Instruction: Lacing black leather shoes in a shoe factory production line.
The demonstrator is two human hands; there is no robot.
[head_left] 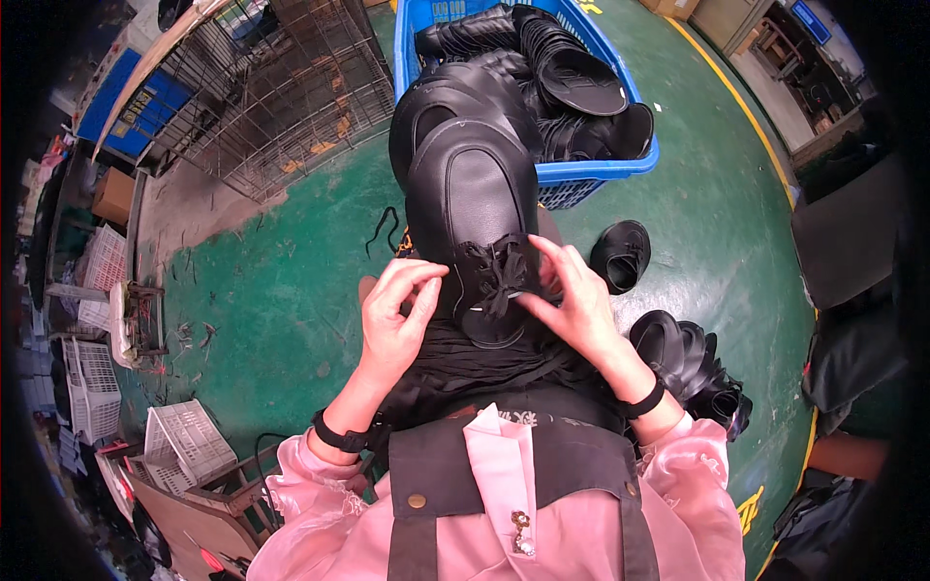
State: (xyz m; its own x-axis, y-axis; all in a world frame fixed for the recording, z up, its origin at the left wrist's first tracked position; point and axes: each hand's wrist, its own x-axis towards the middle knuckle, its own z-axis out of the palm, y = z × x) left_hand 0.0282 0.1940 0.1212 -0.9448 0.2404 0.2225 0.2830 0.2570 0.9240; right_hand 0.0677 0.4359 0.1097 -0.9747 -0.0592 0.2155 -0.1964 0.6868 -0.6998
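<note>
A black leather shoe upper (481, 194) lies on top of a stack of similar uppers in front of me, its toe pointing away. A black lace (504, 276) is tied in a bow over its eyelets. My right hand (573, 295) grips the upper's right side by the lacing, thumb and index finger spread along its edge. Close to its left edge, my left hand (395, 315) has its fingers curled and thumb drawn toward the index finger; anything between them is too small to make out. A bundle of loose black laces (465, 373) rests across my lap.
Beyond the stack stands a blue plastic basket (605, 172) full of black uppers. A single black upper (621, 257) and a small pile of uppers (678, 353) lie on the green floor to the right. A wire cage (281, 87) and white crates (189, 441) stand left.
</note>
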